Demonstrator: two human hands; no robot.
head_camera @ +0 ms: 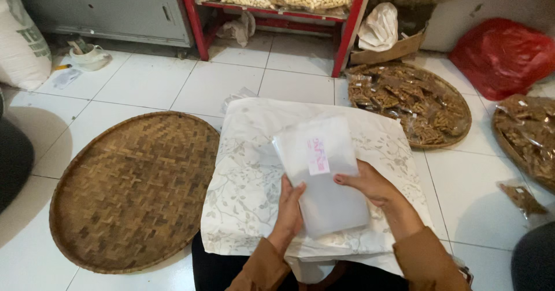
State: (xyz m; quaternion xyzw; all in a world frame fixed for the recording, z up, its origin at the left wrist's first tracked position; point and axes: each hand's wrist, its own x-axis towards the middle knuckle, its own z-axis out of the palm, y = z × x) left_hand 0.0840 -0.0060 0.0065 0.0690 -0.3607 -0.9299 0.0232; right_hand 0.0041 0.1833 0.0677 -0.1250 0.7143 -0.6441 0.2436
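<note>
A stack of clear plastic bags [321, 175] with a small pink and white label lies on a white cloth with a grey leaf print [248, 175], which covers my lap. My left hand [289, 210] grips the stack's left edge from below, thumb on top. My right hand [370, 182] holds its right edge, with fingertips resting by the label. Brown sleeves cover both wrists.
A large round woven bamboo tray [136, 190] lies bare on the white tiled floor to my left. A second tray [413, 103] at the back right carries packed brown snacks, and a third tray [529, 137] shows at the right edge. A red shelf [277, 7], a red bag [503, 54] and a white sack [20, 39] stand behind.
</note>
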